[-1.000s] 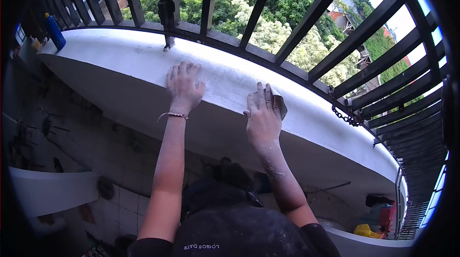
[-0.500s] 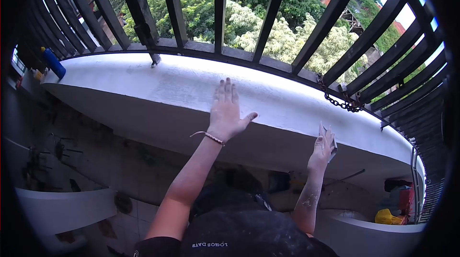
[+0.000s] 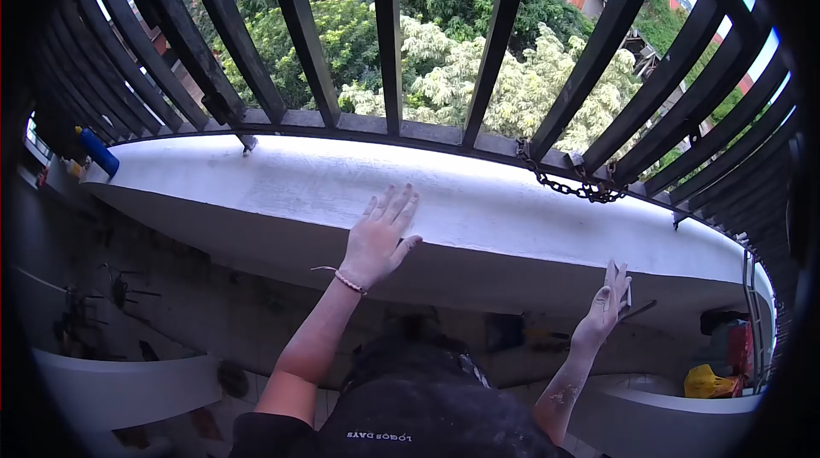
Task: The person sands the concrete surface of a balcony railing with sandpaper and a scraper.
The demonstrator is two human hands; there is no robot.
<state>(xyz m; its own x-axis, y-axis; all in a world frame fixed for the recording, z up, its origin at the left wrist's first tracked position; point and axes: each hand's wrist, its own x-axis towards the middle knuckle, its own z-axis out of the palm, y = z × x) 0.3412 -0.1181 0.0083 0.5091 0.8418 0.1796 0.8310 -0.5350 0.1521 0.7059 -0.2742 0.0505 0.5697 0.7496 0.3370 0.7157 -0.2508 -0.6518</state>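
My left hand, dusty with white powder and wearing a braided bracelet, lies palm down with fingers spread on the white ledge, near its front edge. Nothing is held in it. Further right, my right hand, also coated in white dust, is by the ledge's front edge. Its fingers point up and hold a thin flat pad, mostly hidden behind them.
Dark metal railing bars rise behind the ledge, with a rusty chain hanging on them. A blue bottle stands at the ledge's left end. At lower right are a yellow bag and a red item.
The view has shifted, and the ledge and railing base sit lower in it. My left hand has moved slightly left along the ledge. My right hand is further right with the pad.
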